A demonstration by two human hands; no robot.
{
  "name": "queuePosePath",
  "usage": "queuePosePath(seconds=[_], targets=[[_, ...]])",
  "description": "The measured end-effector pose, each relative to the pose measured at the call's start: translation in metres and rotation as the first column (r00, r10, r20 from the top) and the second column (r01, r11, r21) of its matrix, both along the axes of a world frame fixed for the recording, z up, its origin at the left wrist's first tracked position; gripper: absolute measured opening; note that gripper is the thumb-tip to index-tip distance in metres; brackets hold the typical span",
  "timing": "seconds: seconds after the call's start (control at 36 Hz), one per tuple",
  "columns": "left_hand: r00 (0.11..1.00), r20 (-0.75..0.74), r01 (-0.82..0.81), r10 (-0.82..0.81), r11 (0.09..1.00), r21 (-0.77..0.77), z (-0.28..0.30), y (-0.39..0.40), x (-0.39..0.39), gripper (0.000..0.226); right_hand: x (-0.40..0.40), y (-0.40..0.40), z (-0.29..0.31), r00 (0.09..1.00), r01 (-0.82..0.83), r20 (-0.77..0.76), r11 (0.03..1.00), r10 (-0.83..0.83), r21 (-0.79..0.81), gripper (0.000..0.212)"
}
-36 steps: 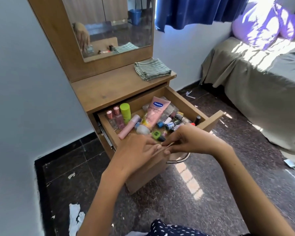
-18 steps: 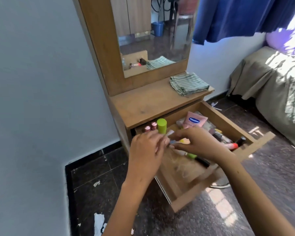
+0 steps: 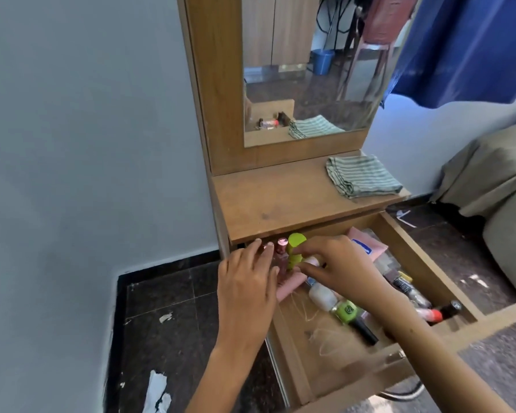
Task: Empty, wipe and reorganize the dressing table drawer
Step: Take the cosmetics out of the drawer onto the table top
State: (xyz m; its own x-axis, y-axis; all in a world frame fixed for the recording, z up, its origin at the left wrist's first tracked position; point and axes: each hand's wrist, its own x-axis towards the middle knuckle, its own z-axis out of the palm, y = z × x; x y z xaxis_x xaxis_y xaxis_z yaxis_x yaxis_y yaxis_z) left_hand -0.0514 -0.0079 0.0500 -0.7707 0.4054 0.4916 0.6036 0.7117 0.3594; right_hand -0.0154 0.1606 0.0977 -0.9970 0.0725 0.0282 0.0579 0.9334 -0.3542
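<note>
The drawer stands pulled out beneath both hands, still full of cosmetics. The right hand pinches the lime-green bottle, likely to lift it out; just left of it, the left hand rests spread fingers on the pink bottles, probably steadying them. Beyond both hands, a striped cloth waits on the surface for wiping.

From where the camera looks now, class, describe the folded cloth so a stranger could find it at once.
Start at the wooden dressing table with its tall mirror. On the tabletop's right end, above the open drawer, lies the folded cloth. Its green-and-pale stripes and soft folds set it apart; everything else nearby is a hard bottle or tube down in the drawer.
</note>
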Motion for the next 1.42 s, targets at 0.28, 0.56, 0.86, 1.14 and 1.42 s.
queuePosePath(seconds=[0.28,0.56,0.86,1.14,1.42], targets=[[1.000,0.004,-0.004,0.005,0.984,-0.181,-0.003,0.018,-0.003,0.037,0.005,0.008,0.003,0.999,-0.047,0.002,0.999,0.047,-0.020,0.027],[0.999,0.042,-0.011,0.017,0.990,-0.141,-0.003,0.027,-0.012,0.030,0.009,0.017,0.005,0.999,-0.037,-0.018,0.997,0.036,-0.061,0.027],[0.991,0.068,0.115,-0.114,0.993,-0.007,0.020,0.019,-0.007,0.026,0.007,0.017,-0.008,1.000,0.001,-0.024,0.987,-0.005,-0.161,0.032],[0.986,0.157,0.053,-0.047,0.998,-0.035,0.018,0.021,-0.016,0.033,-0.005,0.007,-0.015,0.999,-0.017,0.026,0.994,0.019,-0.109,0.023],[0.999,-0.004,-0.034,0.034,0.999,0.008,0.017,0.020,-0.017,0.037,-0.004,0.011,-0.021,0.998,-0.019,0.054,0.994,0.025,-0.109,0.023]])
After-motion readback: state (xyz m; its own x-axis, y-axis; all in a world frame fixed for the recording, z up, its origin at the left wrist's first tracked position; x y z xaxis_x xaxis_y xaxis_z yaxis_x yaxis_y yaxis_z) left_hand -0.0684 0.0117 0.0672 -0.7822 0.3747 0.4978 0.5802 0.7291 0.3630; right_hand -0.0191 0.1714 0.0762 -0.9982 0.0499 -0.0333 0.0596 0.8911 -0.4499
